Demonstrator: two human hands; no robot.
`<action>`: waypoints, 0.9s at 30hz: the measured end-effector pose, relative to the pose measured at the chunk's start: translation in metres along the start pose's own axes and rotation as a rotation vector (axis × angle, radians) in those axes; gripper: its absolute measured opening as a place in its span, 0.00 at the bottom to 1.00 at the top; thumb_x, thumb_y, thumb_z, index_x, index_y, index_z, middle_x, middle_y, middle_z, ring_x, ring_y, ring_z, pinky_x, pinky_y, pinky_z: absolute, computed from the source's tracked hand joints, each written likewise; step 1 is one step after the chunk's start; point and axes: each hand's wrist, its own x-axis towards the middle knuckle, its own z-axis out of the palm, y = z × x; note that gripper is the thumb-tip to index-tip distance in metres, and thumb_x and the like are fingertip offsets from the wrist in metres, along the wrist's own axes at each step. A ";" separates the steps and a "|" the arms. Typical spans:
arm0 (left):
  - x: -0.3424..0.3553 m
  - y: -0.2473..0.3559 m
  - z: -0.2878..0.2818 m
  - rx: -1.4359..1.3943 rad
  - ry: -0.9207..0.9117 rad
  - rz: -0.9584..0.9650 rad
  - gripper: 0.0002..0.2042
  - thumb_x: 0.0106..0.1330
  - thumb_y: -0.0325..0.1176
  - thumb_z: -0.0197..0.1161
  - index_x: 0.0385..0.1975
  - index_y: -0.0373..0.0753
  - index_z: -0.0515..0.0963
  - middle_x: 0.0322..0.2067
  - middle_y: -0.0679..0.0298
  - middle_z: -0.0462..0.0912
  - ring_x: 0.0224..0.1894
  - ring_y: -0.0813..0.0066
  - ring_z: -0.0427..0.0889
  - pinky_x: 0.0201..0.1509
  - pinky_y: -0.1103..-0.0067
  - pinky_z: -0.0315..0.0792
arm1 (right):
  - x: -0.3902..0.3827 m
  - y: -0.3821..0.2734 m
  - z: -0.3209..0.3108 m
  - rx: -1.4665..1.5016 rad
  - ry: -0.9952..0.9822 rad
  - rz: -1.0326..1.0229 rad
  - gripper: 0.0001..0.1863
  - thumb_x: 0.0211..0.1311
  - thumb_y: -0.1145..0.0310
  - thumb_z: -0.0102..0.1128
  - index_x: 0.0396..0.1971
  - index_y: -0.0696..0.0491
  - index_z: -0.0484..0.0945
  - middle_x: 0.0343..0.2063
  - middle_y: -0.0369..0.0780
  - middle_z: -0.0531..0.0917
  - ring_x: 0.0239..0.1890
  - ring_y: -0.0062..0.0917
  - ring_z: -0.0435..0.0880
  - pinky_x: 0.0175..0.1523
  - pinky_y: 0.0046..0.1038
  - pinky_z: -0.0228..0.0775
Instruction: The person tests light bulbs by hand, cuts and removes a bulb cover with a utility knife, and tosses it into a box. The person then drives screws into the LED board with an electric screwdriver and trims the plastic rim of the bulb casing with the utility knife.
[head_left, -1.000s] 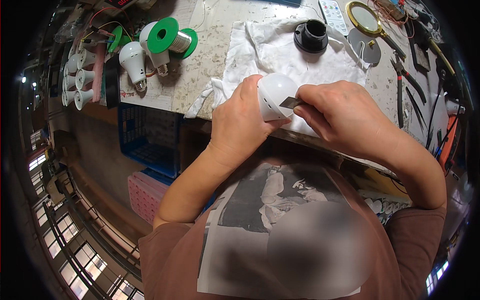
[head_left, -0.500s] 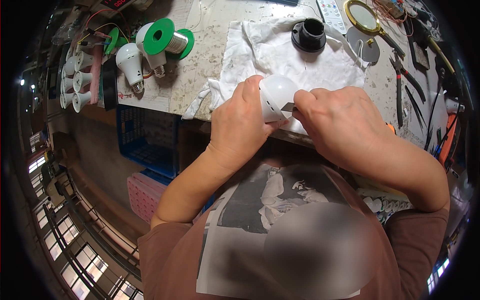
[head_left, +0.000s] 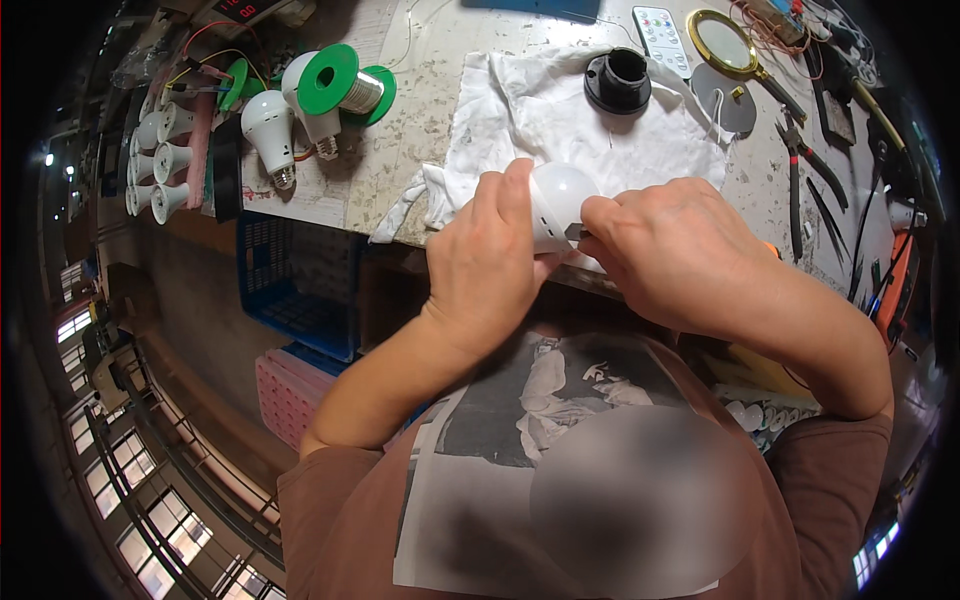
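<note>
Your left hand (head_left: 480, 248) clamps the bulb (head_left: 565, 188); your right hand (head_left: 672, 243) pinches a blade (head_left: 576, 231) (mostly hidden) at its side.

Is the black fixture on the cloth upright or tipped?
Upright: the black fixture stands flange-down on the white cloth, open end up.

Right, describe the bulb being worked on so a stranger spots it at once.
On the worktable, find the spread white cloth. Over its near edge, the left hand grips a white, dome-topped bulb, while the right hand holds a flat dark tool to it. Two other white bulbs lie by the green spool; this is the only one held.
</note>
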 end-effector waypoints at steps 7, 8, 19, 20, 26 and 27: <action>-0.002 -0.008 0.005 0.016 -0.006 0.001 0.44 0.42 0.45 0.82 0.58 0.34 0.66 0.40 0.56 0.78 0.38 0.57 0.84 0.33 0.68 0.78 | 0.002 0.004 0.002 0.149 0.058 0.004 0.12 0.63 0.64 0.60 0.30 0.59 0.80 0.22 0.50 0.84 0.29 0.47 0.85 0.39 0.45 0.77; -0.001 -0.008 0.005 0.015 -0.006 -0.001 0.44 0.42 0.45 0.82 0.58 0.34 0.66 0.40 0.56 0.78 0.38 0.57 0.84 0.33 0.68 0.78 | 0.003 0.004 0.000 0.149 0.057 0.003 0.12 0.63 0.64 0.60 0.30 0.59 0.80 0.22 0.50 0.84 0.29 0.47 0.85 0.39 0.45 0.77; 0.001 -0.016 0.008 -0.067 0.013 0.062 0.43 0.42 0.44 0.83 0.57 0.34 0.67 0.41 0.54 0.79 0.39 0.55 0.84 0.36 0.67 0.79 | 0.002 0.006 -0.004 0.240 0.014 0.059 0.09 0.62 0.67 0.60 0.30 0.58 0.81 0.22 0.51 0.83 0.29 0.48 0.84 0.38 0.47 0.75; 0.001 -0.016 0.006 -0.067 0.013 0.061 0.43 0.42 0.44 0.83 0.57 0.34 0.67 0.41 0.54 0.79 0.39 0.55 0.84 0.36 0.67 0.79 | 0.001 0.006 -0.004 0.240 0.014 0.059 0.09 0.62 0.67 0.60 0.30 0.58 0.81 0.22 0.51 0.83 0.29 0.48 0.84 0.38 0.47 0.75; 0.002 -0.013 0.003 -0.128 -0.062 -0.065 0.42 0.41 0.44 0.84 0.57 0.37 0.69 0.47 0.53 0.82 0.46 0.50 0.84 0.46 0.64 0.80 | 0.000 0.007 0.000 0.225 0.062 0.050 0.09 0.62 0.67 0.60 0.30 0.57 0.81 0.22 0.51 0.83 0.29 0.48 0.84 0.37 0.47 0.75; 0.002 -0.013 0.003 -0.118 -0.050 -0.054 0.42 0.41 0.44 0.84 0.57 0.37 0.69 0.46 0.52 0.82 0.46 0.50 0.84 0.45 0.64 0.80 | 0.000 0.006 0.000 0.206 0.067 0.044 0.09 0.62 0.67 0.60 0.30 0.58 0.81 0.22 0.51 0.83 0.29 0.48 0.84 0.37 0.47 0.75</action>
